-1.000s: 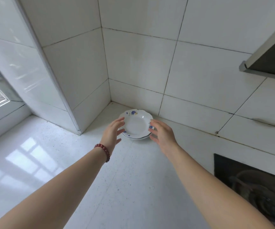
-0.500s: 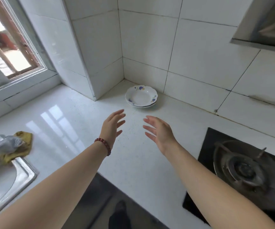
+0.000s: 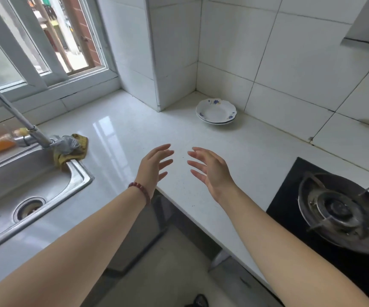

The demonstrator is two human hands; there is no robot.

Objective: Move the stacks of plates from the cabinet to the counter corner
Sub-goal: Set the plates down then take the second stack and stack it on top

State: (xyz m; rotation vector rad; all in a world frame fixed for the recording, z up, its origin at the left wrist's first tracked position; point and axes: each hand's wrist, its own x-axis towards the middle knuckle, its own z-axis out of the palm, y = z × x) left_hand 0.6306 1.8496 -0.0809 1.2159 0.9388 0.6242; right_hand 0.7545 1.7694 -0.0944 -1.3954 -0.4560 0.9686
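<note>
Left hand (image 3: pixel 155 166) and right hand (image 3: pixel 210 171) at frame centre, both empty, fingers spread and loosely curled, palms turned toward each other with a clear gap between them. Neither touches anything. Red bead bracelet (image 3: pixel 140 192) on the left wrist.

Both hands hover over the white counter (image 3: pixel 134 134), near its front edge. Well apart from them, toward upper right of centre: small stack of plates (image 3: pixel 216 111), sitting in the counter corner where the two tiled walls (image 3: pixel 290 63) meet, just beside the tile on both sides.

Plates: white, scalloped rim, blue flower sprigs. Stack sits flat, bowls facing up, at least two rims visible; exact count not clear. Round, so no long axis to speak of; stack axis is vertical.

Step, as judged: this stack is delivered and let go; hands are free. Next move likely calls for turning to the cabinet, which is not in view, and taking another stack with both hands under the rim. Whether more stacks remain cannot be told.

Outward: steel sink (image 3: pixel 30 185) and faucet (image 3: pixel 12 111) at left, yellow cloth (image 3: pixel 72 151) on the sink edge; gas burner (image 3: pixel 334 209) at lower right; window (image 3: pixel 35 36) upper left.
</note>
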